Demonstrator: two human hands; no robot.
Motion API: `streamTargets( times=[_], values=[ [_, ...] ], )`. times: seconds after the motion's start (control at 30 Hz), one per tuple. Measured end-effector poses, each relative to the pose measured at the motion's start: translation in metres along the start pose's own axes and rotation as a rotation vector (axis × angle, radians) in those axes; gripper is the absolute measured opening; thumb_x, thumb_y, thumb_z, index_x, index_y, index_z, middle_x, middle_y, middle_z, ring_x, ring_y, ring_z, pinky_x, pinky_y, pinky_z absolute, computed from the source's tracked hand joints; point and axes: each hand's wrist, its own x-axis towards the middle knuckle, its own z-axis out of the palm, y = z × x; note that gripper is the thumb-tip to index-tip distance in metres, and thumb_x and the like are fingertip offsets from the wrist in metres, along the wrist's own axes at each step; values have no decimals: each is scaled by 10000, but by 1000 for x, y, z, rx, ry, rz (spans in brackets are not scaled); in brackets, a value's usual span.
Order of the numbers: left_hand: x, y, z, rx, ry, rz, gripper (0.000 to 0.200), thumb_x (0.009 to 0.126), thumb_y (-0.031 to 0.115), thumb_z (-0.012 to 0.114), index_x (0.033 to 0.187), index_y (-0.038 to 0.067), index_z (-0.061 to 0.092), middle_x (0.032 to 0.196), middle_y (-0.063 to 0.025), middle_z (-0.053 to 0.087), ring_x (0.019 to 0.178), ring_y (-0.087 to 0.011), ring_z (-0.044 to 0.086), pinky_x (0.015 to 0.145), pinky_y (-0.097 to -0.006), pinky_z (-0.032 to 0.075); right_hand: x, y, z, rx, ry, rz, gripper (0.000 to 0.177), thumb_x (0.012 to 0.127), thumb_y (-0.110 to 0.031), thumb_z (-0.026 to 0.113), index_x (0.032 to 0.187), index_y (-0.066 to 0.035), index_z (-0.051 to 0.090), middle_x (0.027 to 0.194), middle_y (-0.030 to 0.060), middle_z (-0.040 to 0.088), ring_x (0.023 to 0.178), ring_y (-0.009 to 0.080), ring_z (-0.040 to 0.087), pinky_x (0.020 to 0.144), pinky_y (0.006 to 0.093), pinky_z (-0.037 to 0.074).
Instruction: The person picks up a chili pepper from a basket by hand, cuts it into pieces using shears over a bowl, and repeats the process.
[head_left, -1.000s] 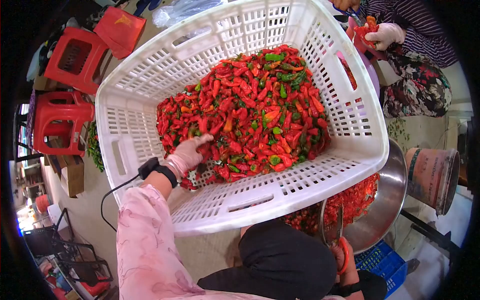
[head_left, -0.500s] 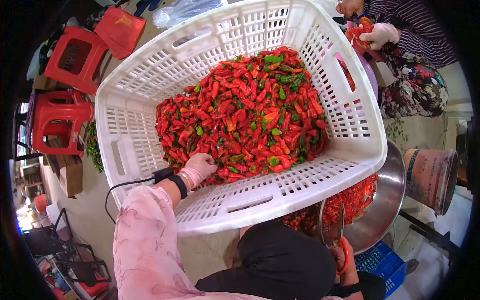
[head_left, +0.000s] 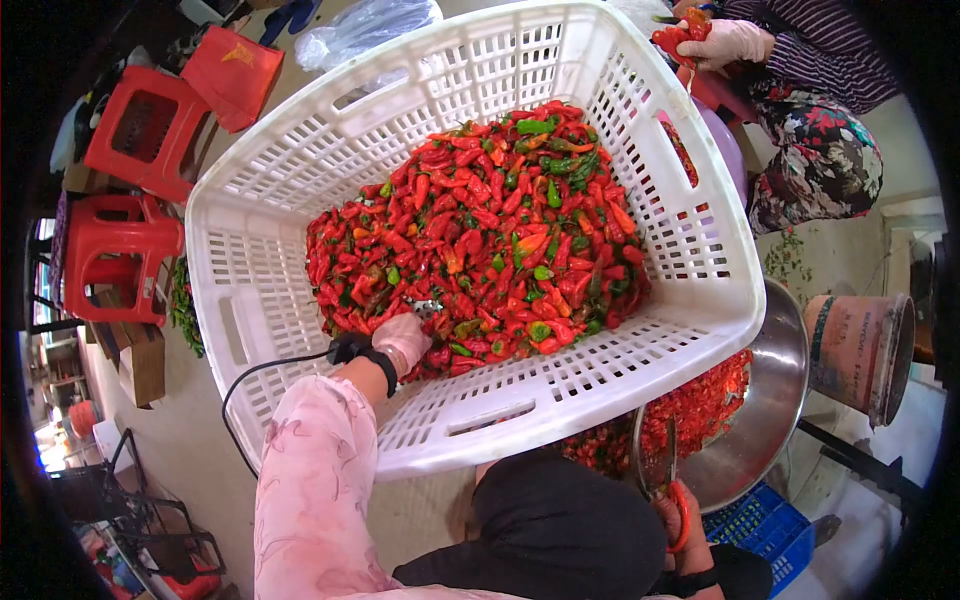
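A large white plastic basket (head_left: 480, 432) holds a heap of mostly red peppers (head_left: 470, 230), with some green ones among them. My left hand (head_left: 402, 342), in a pale glove, is at the near left side of the heap. Its fingers curl down into the red peppers, and their tips are hidden. Below the basket's right corner, my right hand (head_left: 680, 515) grips scissors (head_left: 681, 520) with orange-red handles. The blades point up over chopped red peppers (head_left: 690, 405) in a metal bowl (head_left: 775, 400).
Red plastic stools (head_left: 120, 255) and a red bag (head_left: 230, 80) are on the left. Another person's gloved hand (head_left: 725, 45) holds red peppers at upper right. A bucket (head_left: 860, 350) stands beside the bowl, with a blue crate (head_left: 765, 535) beneath it.
My left hand has moved slightly right and down against the heap, and a small pale gap shows beside its fingers. My right hand stays on the scissors. The view has shifted a little.
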Motion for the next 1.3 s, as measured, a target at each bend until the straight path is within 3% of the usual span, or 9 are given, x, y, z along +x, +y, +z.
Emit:
streamTargets(
  times=[0.17, 0.23, 0.27, 0.47, 0.83, 1.0, 1.07, 1.23, 1.3],
  values=[
    [-6, -29, 5, -449, -12, 173, 391, 726, 322, 647, 993, 44, 582, 934, -155, 622, 753, -264, 622, 642, -360, 503, -1, 2, -3, 73, -3, 11, 180, 820, -120, 540, 972, -61, 466, 631, 24, 456, 430, 133, 445, 356, 268, 355],
    [-21, -31, -25, -1281, -587, -78, 344, 737, 293, 666, 961, 60, 547, 939, -156, 620, 577, -227, 587, 477, -340, 474, 2, 3, -5, 107, -3, 16, 181, 819, -124, 541, 971, -59, 467, 634, 25, 455, 438, 131, 448, 359, 266, 354],
    [-29, -28, -32, -1417, -586, -69, 280, 751, 242, 663, 923, 79, 513, 919, -153, 622, 468, -205, 529, 379, -312, 421, 3, 6, -5, 80, -20, -23, 188, 818, -130, 547, 972, -61, 463, 628, 24, 451, 435, 130, 444, 358, 264, 352],
    [-37, -26, -43, -1620, -710, 192, 256, 773, 165, 623, 980, 76, 501, 919, -133, 617, 462, -205, 535, 395, -320, 447, -3, 3, -5, 99, -28, -2, 215, 817, -152, 566, 972, -70, 442, 620, 24, 441, 425, 127, 432, 355, 266, 357],
    [-48, -14, -32, -1461, -704, 118, 231, 785, 151, 617, 980, 82, 513, 832, -69, 584, 537, -170, 548, 398, -288, 443, 2, 5, -5, 94, -32, -13, 205, 812, -140, 573, 945, -70, 434, 600, 21, 428, 406, 140, 426, 349, 273, 360],
    [-47, -11, -10, -1106, -650, 119, 167, 770, 151, 647, 879, 41, 584, 873, -50, 612, 802, -132, 579, 742, -263, 460, -3, -2, 0, 92, -25, 17, 232, 806, -136, 581, 986, -70, 450, 616, 12, 436, 422, 124, 429, 357, 265, 350],
    [-41, -16, -13, -1137, -559, 322, 70, 765, 74, 621, 824, 43, 600, 861, -37, 617, 839, -140, 583, 821, -260, 429, -7, -9, 4, 99, -9, 38, 234, 808, -132, 575, 997, -67, 452, 616, 11, 438, 427, 120, 431, 361, 261, 348],
    [5, -34, -39, -1113, -46, 254, 200, 624, 66, 726, 785, 26, 614, 728, -17, 597, 718, -98, 540, 701, -241, 432, -1, 1, -2, 85, -3, 25, 240, 811, -122, 569, 1011, -57, 453, 630, 10, 450, 444, 118, 438, 379, 254, 347],
    [15, -39, -61, -742, 171, 162, 289, 631, 160, 732, 871, 36, 630, 742, -52, 622, 712, -141, 582, 693, -283, 453, 1, 5, -4, 69, -26, 30, 243, 806, -114, 574, 1011, -56, 457, 650, 11, 460, 452, 120, 442, 385, 265, 344]
  ],
)
